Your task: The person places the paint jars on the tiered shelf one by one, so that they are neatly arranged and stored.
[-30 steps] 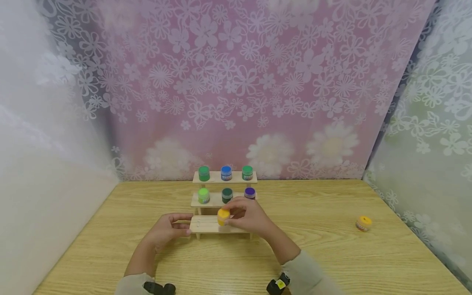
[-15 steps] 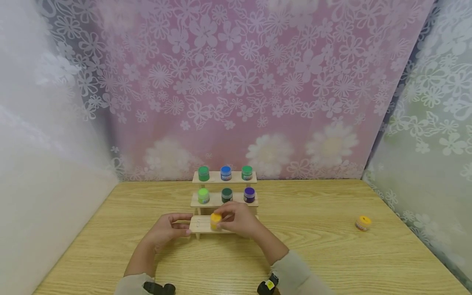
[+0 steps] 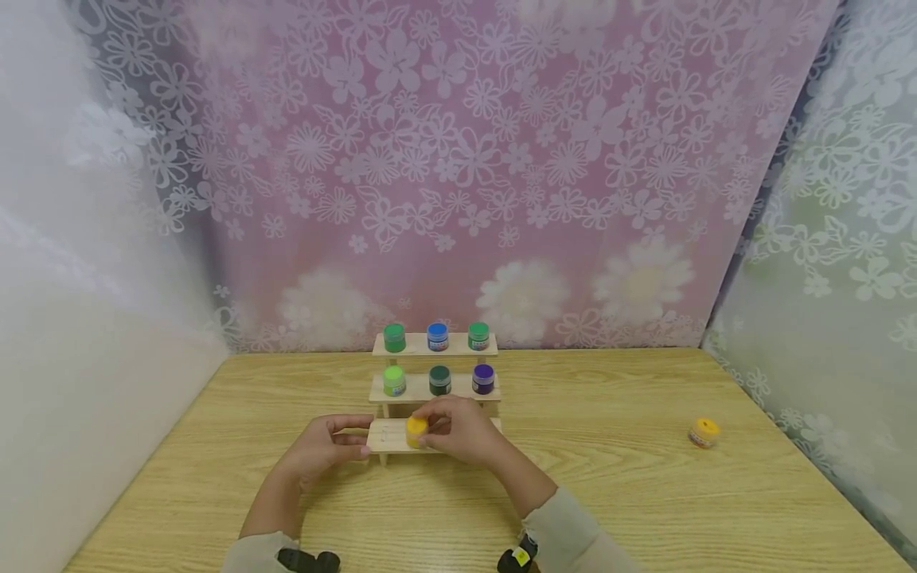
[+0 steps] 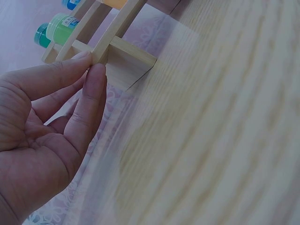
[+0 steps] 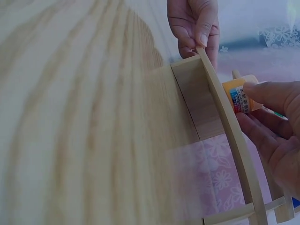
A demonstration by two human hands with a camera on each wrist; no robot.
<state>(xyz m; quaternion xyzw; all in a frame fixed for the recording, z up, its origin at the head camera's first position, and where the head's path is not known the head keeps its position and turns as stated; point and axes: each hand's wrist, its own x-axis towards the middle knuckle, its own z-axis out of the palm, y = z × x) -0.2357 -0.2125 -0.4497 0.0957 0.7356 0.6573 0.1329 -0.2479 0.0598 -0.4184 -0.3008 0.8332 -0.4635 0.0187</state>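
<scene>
A three-tier wooden display rack (image 3: 385, 430) stands on the table in the head view. My left hand (image 3: 322, 450) pinches the left end of its lowest shelf between thumb and fingers, as the left wrist view also shows. My right hand (image 3: 462, 432) grips a yellow paint jar (image 3: 415, 432) upright, its base at the surface of that same shelf, left of the middle. In the right wrist view, thumb and fingers lie on either side of the labelled jar (image 5: 237, 97). The right part of the lowest shelf is mostly hidden behind my right hand.
On the middle shelf stand light green (image 3: 394, 380), dark green (image 3: 440, 380) and purple (image 3: 483, 380) jars. Above are two green jars (image 3: 395, 337) flanking a blue one (image 3: 438, 337). Another yellow jar (image 3: 705, 432) sits far right on the table (image 3: 609, 477).
My right hand has moved left and slightly down with the yellow paint jar, bringing it to the lowest shelf. The purple jar is more exposed. My left hand has kept its place.
</scene>
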